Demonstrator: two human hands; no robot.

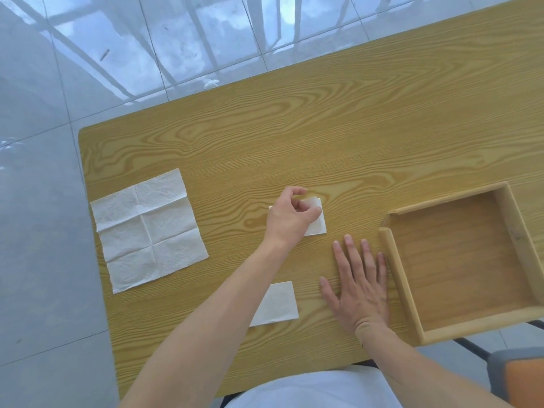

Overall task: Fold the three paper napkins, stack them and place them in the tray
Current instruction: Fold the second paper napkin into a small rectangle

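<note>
The person leans over a wood-grain counter with both bare forearms stretched out across it. The left hand sits near the middle of the counter, fingers curled, pinching the upper edge of a small folded napkin between thumb and fingertips; the hand covers most of that napkin, so only its right strip and lower corner show.

At about five o'clock from that hand, the right hand lies flat on the counter, palm down, fingers straight and slightly spread, holding nothing. Its little finger lies just beside the left wall of the wooden tray; whether it touches the wall I cannot tell.

The tray stands at three o'clock on the counter, a shallow square box of light wood, its near corner hanging over the counter's front edge.

A second folded napkin lies at six o'clock, near the front edge, partly hidden under the left forearm. The third, an unfolded napkin, lies spread open at nine o'clock, well apart from the others, creased into a grid of squares.

Beyond the counter is a glossy tiled floor, with a small crumpled white scrap on it at twelve o'clock.
</note>
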